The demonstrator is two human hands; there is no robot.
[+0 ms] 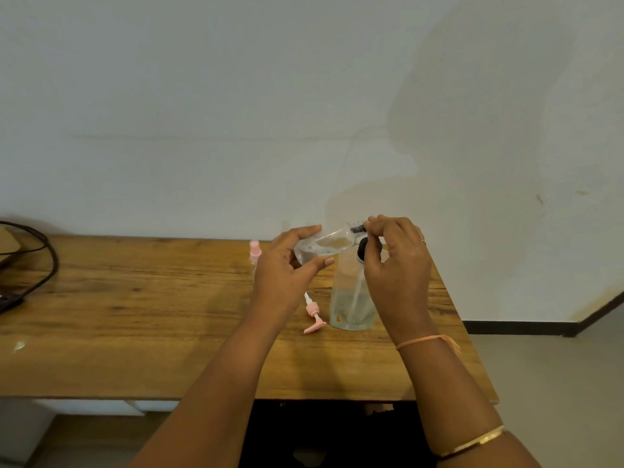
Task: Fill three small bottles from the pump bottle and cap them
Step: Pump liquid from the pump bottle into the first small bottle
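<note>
1. The left hand [287, 261] holds a small clear bottle [329, 243] above the bench [135, 315], tipped almost onto its side, with the fingers [304, 233] curled round its lower end
2. The right hand [398, 261] pinches the dark cap [358, 228] at that bottle's mouth
3. The pump bottle [351, 305] stands on the bench just below the right hand, with liquid low inside
4. A pink pump head [314, 315] lies beside it
5. A pink-topped bottle [254, 251] stands behind the left hand
</note>
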